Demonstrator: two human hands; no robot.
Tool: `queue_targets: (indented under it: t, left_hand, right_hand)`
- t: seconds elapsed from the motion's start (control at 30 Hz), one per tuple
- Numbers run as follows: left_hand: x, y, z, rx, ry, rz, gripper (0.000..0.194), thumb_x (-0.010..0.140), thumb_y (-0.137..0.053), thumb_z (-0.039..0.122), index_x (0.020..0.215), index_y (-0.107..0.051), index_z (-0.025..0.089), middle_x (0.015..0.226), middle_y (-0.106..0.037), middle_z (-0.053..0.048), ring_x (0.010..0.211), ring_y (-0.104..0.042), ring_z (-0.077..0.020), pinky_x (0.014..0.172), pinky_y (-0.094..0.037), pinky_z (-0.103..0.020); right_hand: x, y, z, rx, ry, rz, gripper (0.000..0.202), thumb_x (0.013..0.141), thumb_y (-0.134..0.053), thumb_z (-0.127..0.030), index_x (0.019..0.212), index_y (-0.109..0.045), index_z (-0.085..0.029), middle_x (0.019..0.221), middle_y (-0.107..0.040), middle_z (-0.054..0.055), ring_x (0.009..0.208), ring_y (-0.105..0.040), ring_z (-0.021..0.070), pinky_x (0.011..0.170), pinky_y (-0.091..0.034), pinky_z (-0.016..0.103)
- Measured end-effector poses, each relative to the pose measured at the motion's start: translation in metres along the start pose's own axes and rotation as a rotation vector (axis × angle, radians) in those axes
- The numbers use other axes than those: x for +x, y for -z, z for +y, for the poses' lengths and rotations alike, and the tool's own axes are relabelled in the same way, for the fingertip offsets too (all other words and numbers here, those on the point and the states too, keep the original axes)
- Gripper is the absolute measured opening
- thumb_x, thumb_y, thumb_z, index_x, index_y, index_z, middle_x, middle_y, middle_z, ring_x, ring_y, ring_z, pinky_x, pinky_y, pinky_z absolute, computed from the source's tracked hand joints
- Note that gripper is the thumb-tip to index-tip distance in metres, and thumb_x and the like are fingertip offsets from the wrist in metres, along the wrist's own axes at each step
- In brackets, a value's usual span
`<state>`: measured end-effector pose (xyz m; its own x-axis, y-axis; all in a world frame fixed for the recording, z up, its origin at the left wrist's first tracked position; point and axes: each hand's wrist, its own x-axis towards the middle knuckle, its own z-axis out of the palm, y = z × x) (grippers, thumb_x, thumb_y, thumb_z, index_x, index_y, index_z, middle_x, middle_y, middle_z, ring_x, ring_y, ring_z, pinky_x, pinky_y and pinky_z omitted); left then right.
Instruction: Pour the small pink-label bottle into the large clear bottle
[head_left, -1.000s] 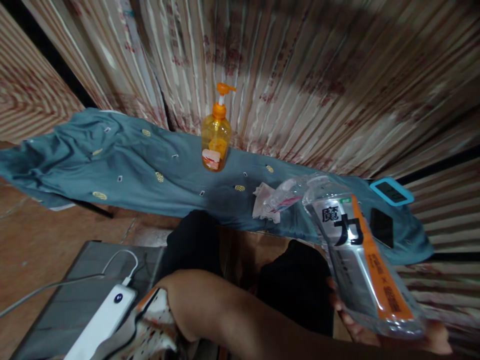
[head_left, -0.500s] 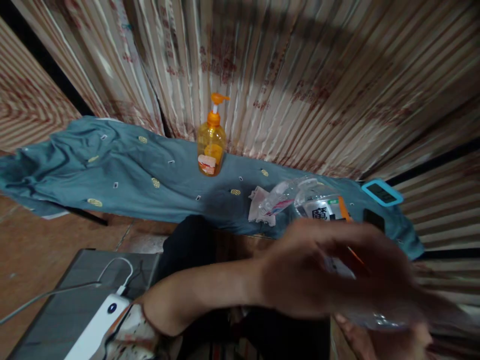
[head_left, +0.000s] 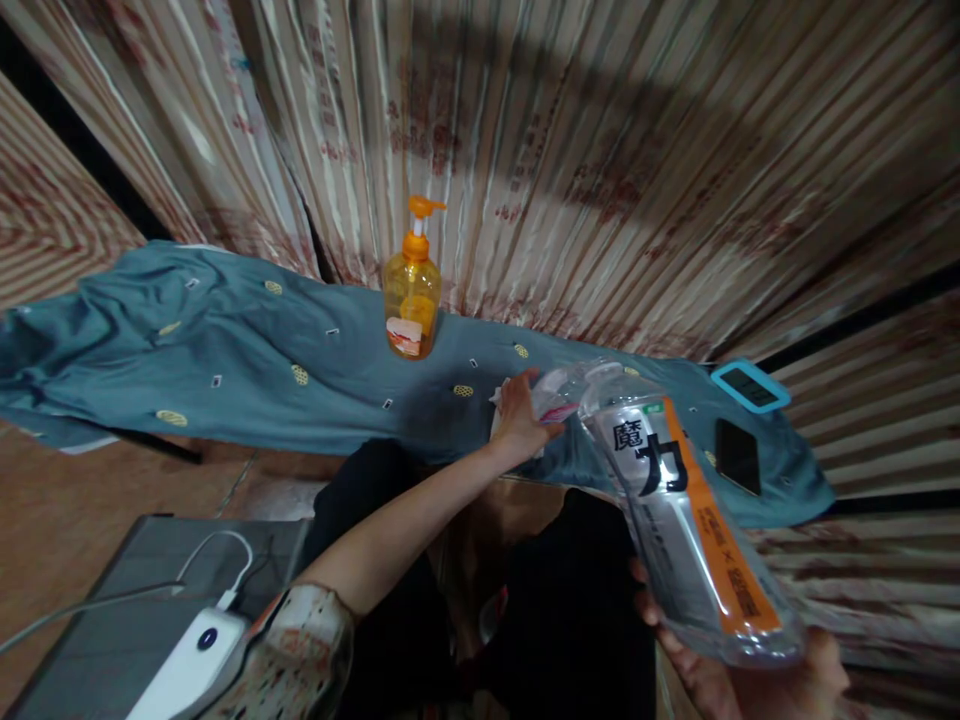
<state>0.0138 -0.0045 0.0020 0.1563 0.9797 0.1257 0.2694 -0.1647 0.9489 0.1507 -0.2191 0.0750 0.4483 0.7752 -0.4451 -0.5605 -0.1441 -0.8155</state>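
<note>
My right hand (head_left: pixel 739 675) grips the base of a large clear plastic bottle (head_left: pixel 694 520) with a silver and orange label. The bottle slants, its neck pointing up and left over the cloth. My left hand (head_left: pixel 520 422) has its fingers and thumb round the near end of a smaller clear plastic bottle (head_left: pixel 564 388) with pink print, which lies by the large bottle's neck. Under that hand is a crumpled pale tissue (head_left: pixel 496 400), mostly covered.
A bench with a blue-green patterned cloth (head_left: pixel 247 350) runs across. On it stand an orange pump bottle (head_left: pixel 412 300), a blue-framed digital clock (head_left: pixel 750 386) and a dark phone (head_left: pixel 737 457). A white power bank (head_left: pixel 191 660) with a cable is at lower left. A pleated curtain (head_left: pixel 525 150) hangs behind.
My left hand has moved from over the large bottle, left and forward to the small bottle and tissue. The large bottle's label is now uncovered; it stays in my right hand.
</note>
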Motion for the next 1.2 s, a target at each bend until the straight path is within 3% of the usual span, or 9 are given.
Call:
queue_targets:
  t: [0.13, 0.27, 0.5, 0.87, 1.03, 1.2]
  left_hand:
    - [0.004, -0.002, -0.013, 0.056, -0.002, -0.049, 0.076, 0.061, -0.083, 0.015, 0.128, -0.045, 0.015, 0.131, -0.055, -0.016, 0.127, -0.048, -0.0325, 0.108, -0.036, -0.049]
    - [0.01, -0.004, -0.021, 0.118, -0.018, -0.08, 0.069, 0.064, -0.081, 0.015, 0.125, -0.049, 0.014, 0.127, -0.057, -0.015, 0.123, -0.05, -0.0325, 0.105, -0.039, -0.048]
    - [0.016, -0.006, -0.021, 0.198, -0.055, -0.089, 0.061, 0.07, -0.078, 0.022, 0.124, -0.05, 0.017, 0.123, -0.059, -0.011, 0.118, -0.052, -0.0309, 0.102, -0.041, -0.047]
    - [0.02, -0.004, -0.018, 0.25, -0.076, -0.117, 0.054, 0.066, -0.081, 0.022, 0.114, -0.057, 0.016, 0.115, -0.062, -0.009, 0.114, -0.053, -0.0313, 0.1, -0.042, -0.046]
    - [0.022, -0.003, -0.019, 0.286, -0.101, -0.132, 0.052, 0.067, -0.081, 0.025, 0.112, -0.057, 0.016, 0.115, -0.062, -0.01, 0.115, -0.053, -0.0311, 0.1, -0.042, -0.046]
    - [0.023, -0.002, -0.019, 0.298, -0.108, -0.131, 0.05, 0.067, -0.08, 0.025, 0.111, -0.057, 0.017, 0.114, -0.063, -0.01, 0.113, -0.053, -0.0307, 0.098, -0.043, -0.045]
  right_hand:
    - [-0.002, -0.004, -0.002, -0.002, -0.026, 0.035, 0.073, 0.043, -0.085, -0.062, 0.102, -0.069, -0.022, 0.091, -0.072, 0.018, 0.07, -0.07, 0.0316, 0.049, -0.056, 0.03]
    - [-0.001, -0.003, -0.003, -0.039, 0.038, -0.001, 0.085, 0.037, -0.09, -0.06, 0.11, -0.067, -0.022, 0.088, -0.072, 0.016, 0.074, -0.07, 0.0359, 0.046, -0.055, 0.033]
    - [0.0, 0.006, -0.006, -0.051, 0.01, -0.038, 0.095, 0.042, -0.09, -0.057, 0.125, -0.061, -0.022, 0.095, -0.071, 0.021, 0.076, -0.071, 0.036, 0.048, -0.054, 0.033]
    - [-0.005, 0.007, -0.007, -0.035, -0.029, -0.033, 0.078, 0.045, -0.088, -0.064, 0.104, -0.069, -0.018, 0.091, -0.071, 0.022, 0.065, -0.07, 0.0312, 0.052, -0.054, 0.033]
    - [-0.007, 0.004, -0.007, -0.035, -0.036, 0.005, 0.094, 0.042, -0.088, -0.066, 0.118, -0.064, -0.017, 0.092, -0.071, 0.023, 0.066, -0.07, 0.0331, 0.051, -0.053, 0.033]
    - [-0.006, 0.008, -0.007, -0.003, -0.037, 0.015, 0.072, 0.042, -0.088, -0.067, 0.09, -0.07, -0.015, 0.091, -0.071, 0.023, 0.065, -0.07, 0.0317, 0.051, -0.054, 0.032]
